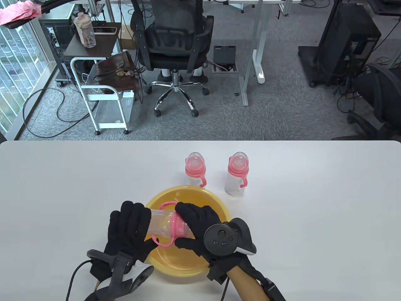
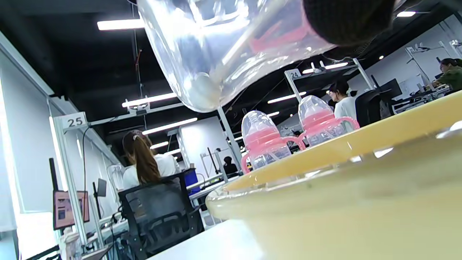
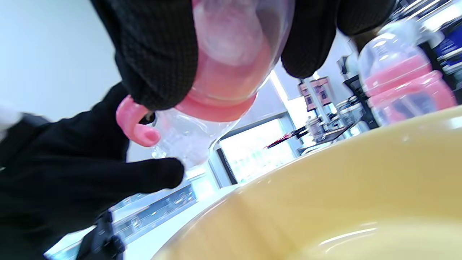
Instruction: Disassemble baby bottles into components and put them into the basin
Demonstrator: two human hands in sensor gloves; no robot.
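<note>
A clear baby bottle with a pink collar and handles lies sideways over the yellow basin. My left hand grips its clear body. My right hand grips the top end, fingers curled round the clear cap and pink collar. A pink handle sticks out below my right fingers. Two more capped bottles stand upright beyond the basin, one at its far rim, the other to the right. Both bottles also show past the basin rim.
The white table stretches to both sides of the basin. Beyond its far edge are an office chair, a white cart and desk legs on grey carpet. People sit at desks in the background of the left wrist view.
</note>
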